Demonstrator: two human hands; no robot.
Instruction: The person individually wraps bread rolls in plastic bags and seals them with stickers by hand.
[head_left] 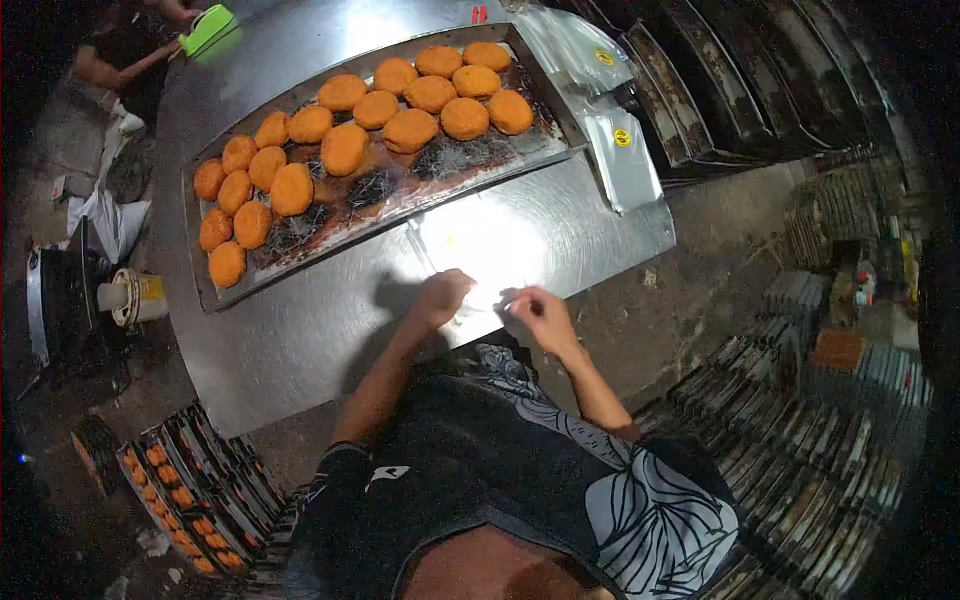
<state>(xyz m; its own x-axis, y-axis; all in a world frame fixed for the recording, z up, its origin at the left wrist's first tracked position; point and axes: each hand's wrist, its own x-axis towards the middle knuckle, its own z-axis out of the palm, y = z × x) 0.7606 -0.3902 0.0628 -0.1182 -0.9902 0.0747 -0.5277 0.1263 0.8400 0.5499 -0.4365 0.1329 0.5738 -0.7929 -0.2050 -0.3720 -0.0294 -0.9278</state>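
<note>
Over the near edge of the metal table, my left hand (445, 298) is closed, its fingers curled. My right hand (535, 312) is to its right, thumb and fingers pinched together. Between them lies a bright glare, with what looks like a clear plastic bag (480, 300), hard to make out. Just beyond the hands, a dark baking tray (400, 205) holds several round orange-brown breads (410, 131). Stacks of clear bags with yellow stickers (618, 165) lie at the tray's right end.
Another person's hands hold a green object (208, 33) at the upper left. Dark metal trays (690, 95) stand at the upper right, with more stacked at lower right (770, 450). A rack of filled trays (180, 490) is at lower left. A white bucket (140, 298) stands left of the table (270, 370).
</note>
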